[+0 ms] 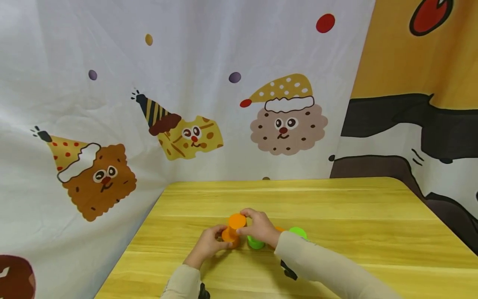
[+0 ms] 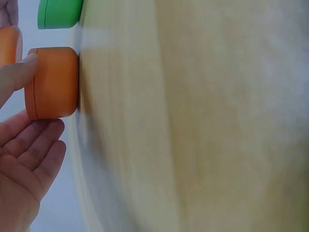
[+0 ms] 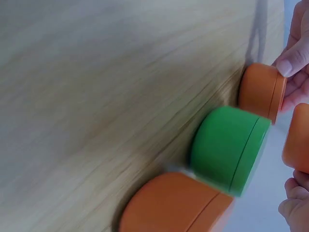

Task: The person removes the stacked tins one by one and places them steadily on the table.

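My left hand [image 1: 208,245] grips a round orange lidded jar [image 2: 55,82] that stands on the table, thumb on its lid edge and fingers at its far side. Just above it, my right hand [image 1: 261,227] holds a second orange jar [image 1: 237,222] raised off the table, fingers and thumb around its sides. From the head view this raised jar partly covers the lower one. A green jar [image 3: 227,147] stands beside the gripped jar, beneath my right hand. Whether the two orange jars touch is unclear.
Another orange jar [image 3: 169,208] stands against the green one. Farther right, a second green jar [image 1: 298,232] shows partly behind my right forearm. All stand on a wooden table [image 1: 336,203], with a cartoon-printed cloth [image 1: 209,54] hanging behind and to the left.
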Demonstrator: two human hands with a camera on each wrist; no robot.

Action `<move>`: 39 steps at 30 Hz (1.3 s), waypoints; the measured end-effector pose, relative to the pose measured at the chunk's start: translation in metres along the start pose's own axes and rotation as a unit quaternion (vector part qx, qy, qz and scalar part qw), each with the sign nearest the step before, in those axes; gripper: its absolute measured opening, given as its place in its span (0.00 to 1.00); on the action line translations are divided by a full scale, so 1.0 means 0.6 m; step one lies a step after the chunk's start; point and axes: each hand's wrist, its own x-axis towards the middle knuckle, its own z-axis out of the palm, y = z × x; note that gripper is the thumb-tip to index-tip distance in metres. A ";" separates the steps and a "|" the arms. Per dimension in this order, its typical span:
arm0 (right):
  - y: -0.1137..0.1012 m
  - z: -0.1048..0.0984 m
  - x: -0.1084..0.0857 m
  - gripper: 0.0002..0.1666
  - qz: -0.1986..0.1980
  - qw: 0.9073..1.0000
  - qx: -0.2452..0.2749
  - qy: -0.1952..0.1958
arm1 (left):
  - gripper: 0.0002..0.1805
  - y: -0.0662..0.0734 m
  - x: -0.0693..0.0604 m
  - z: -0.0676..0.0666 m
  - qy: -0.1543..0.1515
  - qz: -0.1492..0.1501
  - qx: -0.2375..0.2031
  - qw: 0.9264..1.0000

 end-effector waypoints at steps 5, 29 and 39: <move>0.010 -0.018 -0.009 0.35 -0.004 1.000 0.001 0.011 | 0.32 -0.002 0.000 0.002 -0.001 -0.008 -0.005 1.000; 0.042 -0.084 -0.059 0.36 0.047 0.997 0.013 0.063 | 0.33 0.002 -0.004 0.006 0.017 -0.015 -0.007 1.000; 0.064 -0.111 -0.078 0.35 0.053 0.995 -0.014 0.084 | 0.32 0.005 -0.004 0.006 0.020 -0.009 -0.002 1.000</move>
